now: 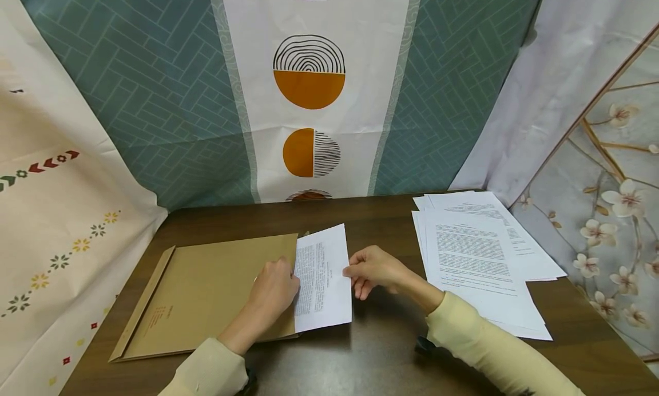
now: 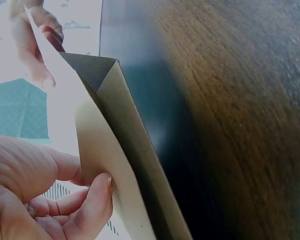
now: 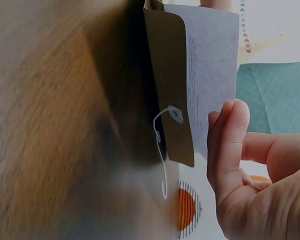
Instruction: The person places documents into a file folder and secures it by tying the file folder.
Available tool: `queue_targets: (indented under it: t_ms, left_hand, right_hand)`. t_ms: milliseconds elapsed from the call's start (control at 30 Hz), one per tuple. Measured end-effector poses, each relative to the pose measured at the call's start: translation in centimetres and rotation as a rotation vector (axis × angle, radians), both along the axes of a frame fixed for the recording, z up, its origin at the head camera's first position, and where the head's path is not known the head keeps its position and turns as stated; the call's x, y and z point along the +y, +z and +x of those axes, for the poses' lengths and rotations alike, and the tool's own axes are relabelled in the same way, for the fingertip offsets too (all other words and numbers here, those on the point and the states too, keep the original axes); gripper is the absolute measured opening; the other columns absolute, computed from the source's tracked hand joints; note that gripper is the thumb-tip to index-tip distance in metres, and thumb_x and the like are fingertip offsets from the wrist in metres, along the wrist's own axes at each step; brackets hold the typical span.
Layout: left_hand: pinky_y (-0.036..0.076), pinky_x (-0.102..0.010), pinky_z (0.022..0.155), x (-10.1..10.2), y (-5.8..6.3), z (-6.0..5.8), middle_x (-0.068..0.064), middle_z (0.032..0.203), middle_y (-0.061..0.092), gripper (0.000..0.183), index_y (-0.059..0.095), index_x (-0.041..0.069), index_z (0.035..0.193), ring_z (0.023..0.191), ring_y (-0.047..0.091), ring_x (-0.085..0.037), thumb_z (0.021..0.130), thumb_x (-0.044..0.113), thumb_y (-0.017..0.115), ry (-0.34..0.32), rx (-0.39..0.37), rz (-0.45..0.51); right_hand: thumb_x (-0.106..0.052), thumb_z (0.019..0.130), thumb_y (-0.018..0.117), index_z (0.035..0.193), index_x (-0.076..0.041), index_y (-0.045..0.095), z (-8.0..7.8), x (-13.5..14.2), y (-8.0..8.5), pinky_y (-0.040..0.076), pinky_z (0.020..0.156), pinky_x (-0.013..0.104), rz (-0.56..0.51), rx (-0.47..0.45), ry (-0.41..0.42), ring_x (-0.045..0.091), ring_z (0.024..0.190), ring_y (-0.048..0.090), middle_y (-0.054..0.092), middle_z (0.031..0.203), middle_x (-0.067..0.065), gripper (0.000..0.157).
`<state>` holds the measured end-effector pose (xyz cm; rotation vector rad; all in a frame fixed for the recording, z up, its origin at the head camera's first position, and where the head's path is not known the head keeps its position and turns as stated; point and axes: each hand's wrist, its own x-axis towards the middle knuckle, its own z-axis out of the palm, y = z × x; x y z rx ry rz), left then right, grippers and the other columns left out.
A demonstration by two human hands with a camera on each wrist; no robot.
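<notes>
A brown paper document envelope (image 1: 216, 281) lies on the table with its mouth toward the right. Printed sheet paper (image 1: 329, 293) sticks out of that mouth, the rest hidden inside. My left hand (image 1: 275, 290) pinches the envelope's upper panel at the mouth; the left wrist view shows this panel (image 2: 110, 145) lifted, with a gap below it. At the paper's outer edge, my right hand (image 1: 378, 268) pinches it between thumb and fingers. A flap (image 3: 167, 60) with a white button and string (image 3: 163, 170) hangs under the paper in the right wrist view.
Several loose printed sheets (image 1: 471, 253) overlap in a pile at the right of the dark wooden table (image 1: 381, 356). Patterned cloth (image 1: 180, 98) hangs behind the table, and more cloth hangs at both sides.
</notes>
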<state>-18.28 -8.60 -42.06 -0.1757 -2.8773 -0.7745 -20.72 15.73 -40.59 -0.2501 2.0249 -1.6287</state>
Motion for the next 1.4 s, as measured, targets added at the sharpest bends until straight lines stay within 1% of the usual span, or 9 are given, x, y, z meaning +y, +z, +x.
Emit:
queue_targets:
  t_ms: [233, 500, 633, 800, 900, 1000, 1067, 1167, 1400]
  left_hand:
    - [0.028, -0.031, 0.046, 0.0, 0.0, 0.1, -0.004, 0.061, 0.044, 0.026, 0.047, 0.008, 0.064, 0.056, 0.041, -0.020, 0.083, -0.005, 0.060, 0.003, 0.001, 0.004]
    - [0.028, -0.030, 0.046, -0.1, 0.1, 0.1, -0.001, 0.061, 0.039, 0.028, 0.046, 0.008, 0.064, 0.054, 0.040, -0.018, 0.084, -0.004, 0.061, 0.008, 0.000, 0.017]
    - [0.028, -0.031, 0.046, -0.2, 0.2, 0.1, -0.001, 0.061, 0.039, 0.029, 0.045, 0.009, 0.064, 0.055, 0.040, -0.019, 0.084, -0.004, 0.061, 0.013, 0.001, 0.007]
    - [0.026, -0.030, 0.047, -0.2, 0.3, 0.2, 0.000, 0.061, 0.036, 0.029, 0.043, 0.010, 0.063, 0.054, 0.038, -0.018, 0.083, -0.005, 0.060, -0.005, 0.013, 0.003]
    - [0.028, -0.030, 0.047, -0.3, 0.3, 0.2, -0.002, 0.061, 0.041, 0.027, 0.046, 0.008, 0.065, 0.055, 0.039, -0.019, 0.082, -0.006, 0.061, -0.013, 0.031, -0.003]
    - [0.029, -0.030, 0.047, -0.2, 0.3, 0.2, -0.004, 0.061, 0.046, 0.025, 0.048, 0.007, 0.065, 0.056, 0.041, -0.019, 0.082, -0.006, 0.061, -0.008, 0.033, -0.011]
    - [0.029, -0.030, 0.047, -0.2, 0.3, 0.1, -0.005, 0.061, 0.048, 0.024, 0.048, 0.007, 0.066, 0.055, 0.042, -0.019, 0.082, -0.006, 0.061, -0.004, 0.024, -0.010]
    - [0.028, -0.029, 0.046, -0.1, 0.3, 0.1, -0.004, 0.060, 0.046, 0.026, 0.048, 0.007, 0.065, 0.054, 0.040, -0.018, 0.083, -0.005, 0.061, -0.006, 0.019, -0.009]
    - [0.035, -0.032, 0.048, 0.1, 0.5, 0.2, -0.006, 0.061, 0.051, 0.022, 0.050, 0.006, 0.066, 0.057, 0.044, -0.020, 0.080, -0.005, 0.063, -0.022, 0.056, -0.006]
  right_hand:
    - [0.000, 0.094, 0.065, 0.088, 0.005, 0.063, 0.2, -1.2, -0.2, 0.054, 0.048, 0.026, -0.008, 0.003, -0.027, 0.015, 0.050, 0.062, 0.063, 0.069, 0.012, 0.009]
    - [0.000, 0.095, 0.065, 0.092, 0.008, 0.064, 0.3, -1.1, -0.3, 0.054, 0.048, 0.026, -0.008, -0.006, -0.100, 0.015, 0.050, 0.063, 0.063, 0.067, 0.012, 0.009]
    - [-0.001, 0.095, 0.065, 0.094, 0.009, 0.066, 0.3, -1.4, -0.5, 0.056, 0.050, 0.027, -0.030, -0.011, -0.094, 0.015, 0.052, 0.064, 0.064, 0.069, 0.013, 0.010]
    - [-0.001, 0.095, 0.065, 0.095, 0.009, 0.066, 0.2, -1.6, -0.6, 0.056, 0.051, 0.028, -0.028, -0.011, -0.112, 0.016, 0.052, 0.064, 0.064, 0.069, 0.013, 0.010]
    - [0.000, 0.095, 0.065, 0.095, 0.010, 0.066, 0.2, -1.6, -0.8, 0.056, 0.051, 0.028, -0.041, -0.016, -0.125, 0.016, 0.052, 0.064, 0.063, 0.068, 0.013, 0.010]
    - [0.000, 0.095, 0.064, 0.095, 0.010, 0.066, 0.3, -2.0, -1.1, 0.056, 0.051, 0.028, -0.066, -0.024, -0.118, 0.016, 0.052, 0.065, 0.064, 0.068, 0.013, 0.010]
    - [0.000, 0.095, 0.064, 0.095, 0.009, 0.066, 0.4, -2.5, -1.4, 0.057, 0.052, 0.028, -0.080, -0.026, -0.116, 0.016, 0.052, 0.065, 0.064, 0.068, 0.012, 0.010]
    - [0.000, 0.095, 0.063, 0.095, 0.010, 0.066, 0.5, -3.1, -1.6, 0.057, 0.052, 0.028, -0.097, -0.032, -0.105, 0.016, 0.053, 0.066, 0.064, 0.068, 0.012, 0.010]
    - [0.000, 0.096, 0.064, 0.096, 0.010, 0.067, 0.4, -4.6, -1.8, 0.056, 0.051, 0.027, -0.117, -0.027, -0.091, 0.014, 0.052, 0.065, 0.064, 0.070, 0.012, 0.011]
